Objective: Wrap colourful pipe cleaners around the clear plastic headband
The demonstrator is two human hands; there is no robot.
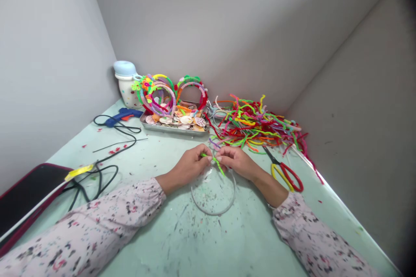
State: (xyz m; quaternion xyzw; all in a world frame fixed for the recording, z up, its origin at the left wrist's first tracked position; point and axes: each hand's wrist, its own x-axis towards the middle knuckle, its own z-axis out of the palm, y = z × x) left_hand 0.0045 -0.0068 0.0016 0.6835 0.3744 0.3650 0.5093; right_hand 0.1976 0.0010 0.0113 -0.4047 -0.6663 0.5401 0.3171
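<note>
perhaps the green fuzzy stem (218, 164), pinched by left hand (194, 161) and right hand (236, 161) near twelve o'clock of the grey hoop (214, 214), could slip, because only fingertips hold it and the hoop looks smooth.

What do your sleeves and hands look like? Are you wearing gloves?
No gloves: my left hand and right hand are bare. Both long sleeves are pale pink, sprinkled with dark and reddish flowery marks, and gathered at the cuffs.
</note>
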